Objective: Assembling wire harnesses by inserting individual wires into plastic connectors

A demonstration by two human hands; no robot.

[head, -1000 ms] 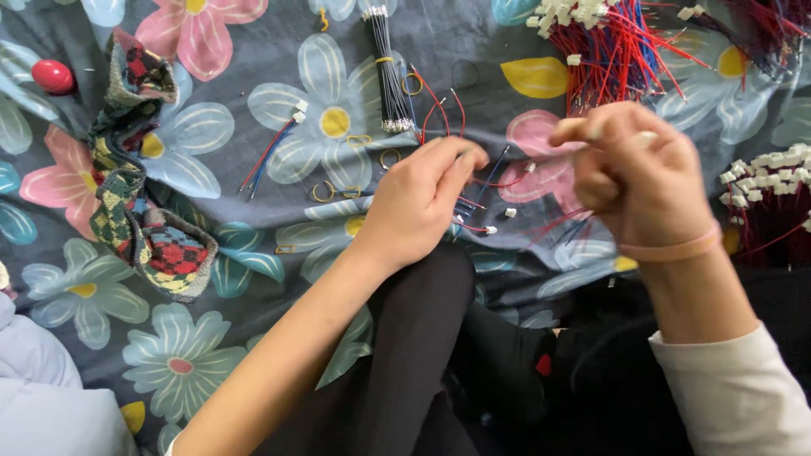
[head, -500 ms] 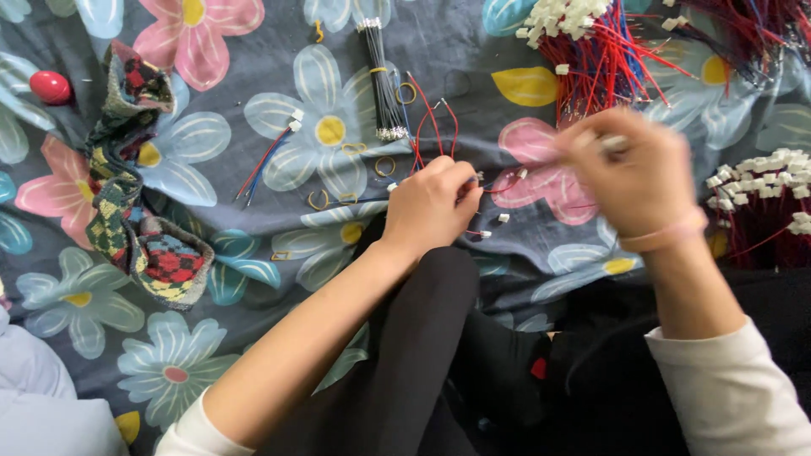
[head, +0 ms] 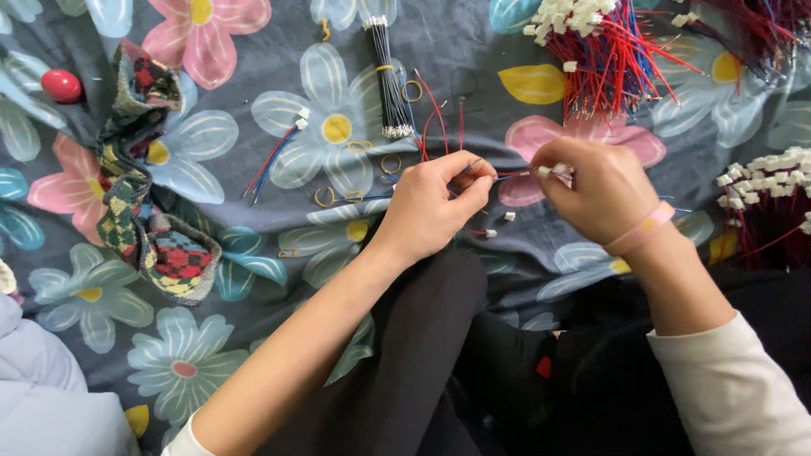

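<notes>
Both hands have drawn together at the centre of the frame since a moment ago, when the right one was raised and apart. The left hand point(head: 435, 207) now pinches a thin wire point(head: 500, 176) between thumb and fingertips, and the right hand point(head: 596, 194) is closed on a small white connector point(head: 549, 170) at the wire's other end, so the two parts meet between them. A black wire bundle point(head: 389, 80) lies above, yellow rubber bands point(head: 390, 163) just left of the hands, a red-and-blue wire heap point(head: 612, 55) at upper right, a knitted pouch point(head: 144, 194) at left, all on the flowered cloth point(head: 253, 51).
</notes>
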